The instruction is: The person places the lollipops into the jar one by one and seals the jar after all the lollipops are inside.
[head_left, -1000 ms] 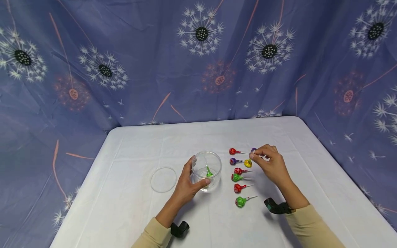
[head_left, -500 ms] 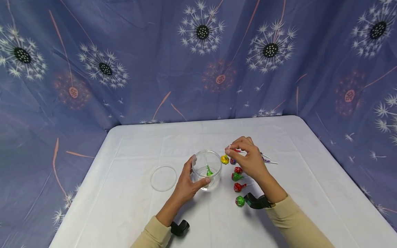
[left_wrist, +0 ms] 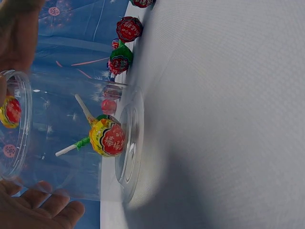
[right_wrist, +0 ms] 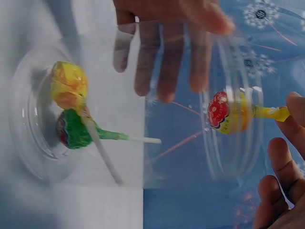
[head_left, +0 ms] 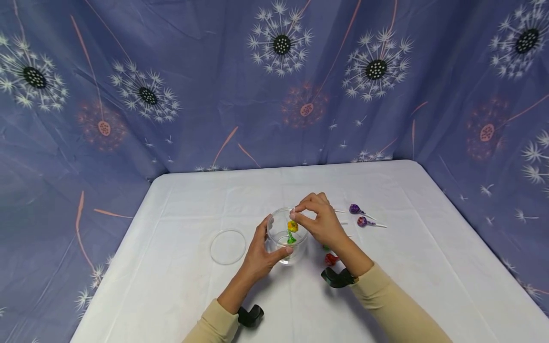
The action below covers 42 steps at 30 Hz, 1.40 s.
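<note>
From where I stand, the left hand [head_left: 260, 257] grips a clear jar [head_left: 299, 251], thumb on the near side and fingers around the opposite wall. The right hand [head_left: 320, 223] pinches a yellow lollipop [head_left: 293, 226] between thumb and forefinger, stick end up; its wrapped head hangs at the jar's mouth. Below the pinching fingertips, inside the jar, a green lollipop [right_wrist: 74, 129] and a second yellow lollipop [right_wrist: 69, 86] touch at the base — sticks slanting up.

To the left of the left hand, a clear round lid [head_left: 228, 247] lies flat on the worktop [head_left: 171, 295]. Beyond the right hand, to its right, rest two purple lollipops [head_left: 362, 221]. A red lollipop [head_left: 330, 259] lies beside the right wrist — partly covered by the forearm.
</note>
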Motion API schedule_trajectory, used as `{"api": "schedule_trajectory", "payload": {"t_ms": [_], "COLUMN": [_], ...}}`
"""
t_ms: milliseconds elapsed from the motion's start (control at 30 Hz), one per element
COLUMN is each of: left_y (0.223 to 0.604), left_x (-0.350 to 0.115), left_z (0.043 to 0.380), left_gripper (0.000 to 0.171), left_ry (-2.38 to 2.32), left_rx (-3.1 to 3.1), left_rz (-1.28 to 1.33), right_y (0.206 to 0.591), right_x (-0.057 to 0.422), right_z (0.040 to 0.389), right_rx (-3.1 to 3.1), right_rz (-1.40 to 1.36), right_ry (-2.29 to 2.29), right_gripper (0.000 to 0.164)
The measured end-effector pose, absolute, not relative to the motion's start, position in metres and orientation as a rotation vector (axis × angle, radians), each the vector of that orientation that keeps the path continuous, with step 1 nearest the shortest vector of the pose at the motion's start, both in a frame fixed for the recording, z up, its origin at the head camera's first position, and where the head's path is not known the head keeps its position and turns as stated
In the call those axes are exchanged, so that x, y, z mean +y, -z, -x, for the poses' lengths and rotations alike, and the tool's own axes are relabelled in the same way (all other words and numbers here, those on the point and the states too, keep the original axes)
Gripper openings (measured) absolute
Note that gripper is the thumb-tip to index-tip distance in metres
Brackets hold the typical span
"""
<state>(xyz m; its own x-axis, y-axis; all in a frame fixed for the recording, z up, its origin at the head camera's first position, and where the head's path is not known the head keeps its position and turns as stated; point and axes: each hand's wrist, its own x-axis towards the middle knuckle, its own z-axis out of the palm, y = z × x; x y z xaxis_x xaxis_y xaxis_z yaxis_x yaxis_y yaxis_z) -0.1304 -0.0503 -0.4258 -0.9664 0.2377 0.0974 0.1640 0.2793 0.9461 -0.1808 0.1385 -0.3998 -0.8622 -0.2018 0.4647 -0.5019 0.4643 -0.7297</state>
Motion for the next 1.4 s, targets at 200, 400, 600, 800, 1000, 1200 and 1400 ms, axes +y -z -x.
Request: {"api": "schedule_trajectory", "payload": {"t_ms": [200, 400, 600, 800, 1000, 1200, 1400], "left_y": [0.42, 0.421, 0.422, 0.421, 0.421, 0.428, 0.427], "left_x": [-0.05, -0.05, -0.049, -0.049, -0.049, -0.049, -0.049], "left_z": [0.128, 0.128, 0.128, 0.127, 0.128, 0.13, 0.129], "left_gripper": [0.088, 0.089, 0.089, 0.09, 0.09, 0.09, 0.09], "left_ry": [-1.803, -1.804, -1.802, -1.806, -1.813, -1.831, -1.844], "left_rx": [2.462, 2.458, 2.459, 2.461, 2.457, 2.454, 2.438], "left_rz": [-0.388, -0.39, -0.391, -0.396, -0.397, -0.4, -0.4], "right_y": [0.405, 0.411, 0.413, 0.411, 0.41, 0.412, 0.409], "right_x": [0.132, 0.128, 0.124, 0.121, 0.12, 0.121, 0.127], "right_z": [0.183, 0.186, 0.186, 0.185, 0.186, 0.185, 0.183], "right_rx": [-2.466, -2.518, -2.576, -2.633, -2.653, -2.618, -2.516], "right_rz": [-0.597, -0.622, -0.625, -0.634, -0.651, -0.655, -0.65], "right_ry": [-1.254, -1.08, -0.907, -0.772, -0.717, -0.744, -0.864], "right_gripper": [0.005, 0.006, 0.009, 0.011, 0.01, 0.01, 0.008]}}
